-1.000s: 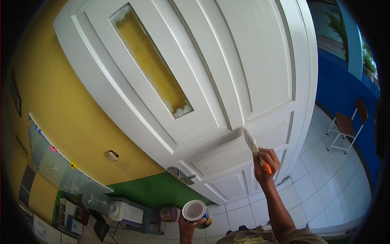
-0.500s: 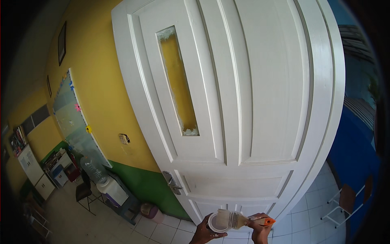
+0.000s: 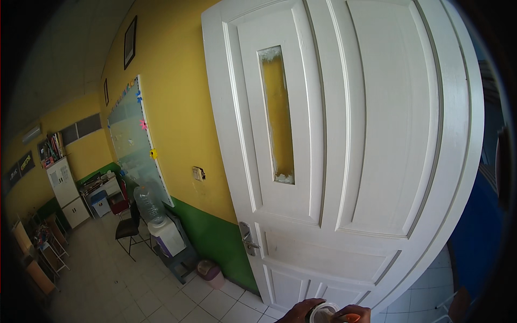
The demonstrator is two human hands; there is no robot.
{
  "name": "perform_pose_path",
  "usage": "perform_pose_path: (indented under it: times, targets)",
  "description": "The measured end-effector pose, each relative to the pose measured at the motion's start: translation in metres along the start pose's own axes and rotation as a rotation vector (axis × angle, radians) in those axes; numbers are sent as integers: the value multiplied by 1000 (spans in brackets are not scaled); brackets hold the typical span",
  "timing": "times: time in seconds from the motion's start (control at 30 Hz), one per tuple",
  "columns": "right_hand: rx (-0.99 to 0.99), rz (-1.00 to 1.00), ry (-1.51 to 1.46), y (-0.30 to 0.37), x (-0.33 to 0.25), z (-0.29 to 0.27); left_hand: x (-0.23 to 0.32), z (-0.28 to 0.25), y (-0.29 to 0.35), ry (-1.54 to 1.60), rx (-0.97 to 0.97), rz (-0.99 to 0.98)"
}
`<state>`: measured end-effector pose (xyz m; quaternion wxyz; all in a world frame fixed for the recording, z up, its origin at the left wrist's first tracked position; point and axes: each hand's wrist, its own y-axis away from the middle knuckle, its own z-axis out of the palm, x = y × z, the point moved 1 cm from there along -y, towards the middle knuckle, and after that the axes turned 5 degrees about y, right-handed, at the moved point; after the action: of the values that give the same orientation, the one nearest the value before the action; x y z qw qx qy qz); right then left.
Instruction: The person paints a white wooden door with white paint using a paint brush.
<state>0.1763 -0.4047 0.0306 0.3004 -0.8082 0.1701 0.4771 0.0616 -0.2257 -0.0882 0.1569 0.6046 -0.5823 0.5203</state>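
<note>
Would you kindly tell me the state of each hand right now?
Left hand: closed around the side of the paint can.
Right hand: closed, holding the orange-tipped paintbrush.

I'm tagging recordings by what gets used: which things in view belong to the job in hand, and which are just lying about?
Seemingly part of the job:
can, held by the left hand
brush, held by the right hand
white door

Apparently just lying about:
bin
black chair
water dispenser
cabinet
</note>
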Motion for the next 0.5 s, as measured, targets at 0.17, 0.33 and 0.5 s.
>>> perform_pose_path:
  times: [0.17,0.33,0.5]
  targets:
    - [13,-67,249,5,-2,4,5,8,-3,42,-9,34]
    - [27,-66,263,6,-1,-2,21,6,-8,299,71,-54]
    - [-69,-183,448,1,17,4,23,2,-18,147,19,66]
